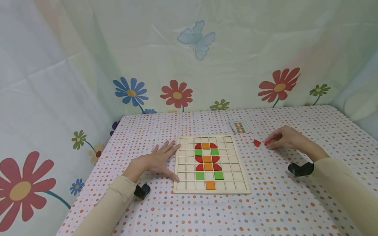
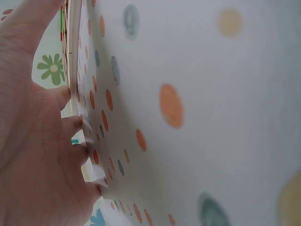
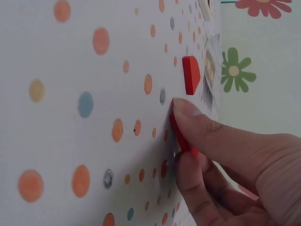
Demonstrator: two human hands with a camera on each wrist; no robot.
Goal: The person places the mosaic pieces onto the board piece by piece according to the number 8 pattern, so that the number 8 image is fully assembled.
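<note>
A light wooden grid board (image 1: pixel 183 186) lies on the table, with red, green and orange pieces filling several squares of its middle columns. My left hand (image 1: pixel 159 160) is spread at the board's left side, the thumb and fingertips right at its edge. Off to the right of the board, my right hand (image 1: pixel 284 139) pinches a red quarter-round piece (image 3: pixel 180 134) between thumb and fingers, low over the cloth. A second red quarter-round piece (image 1: pixel 257 143) lies just left of that hand; it also shows in the right wrist view.
A small pattern card (image 1: pixel 240 127) with a printed grid lies behind the board, toward the right. Dotted cloth (image 1: pixel 189 216) covers the table, and a flowered curtain (image 1: pixel 236 65) hangs along the back and sides. Dark camera mounts (image 1: pixel 301 169) sit at both wrists.
</note>
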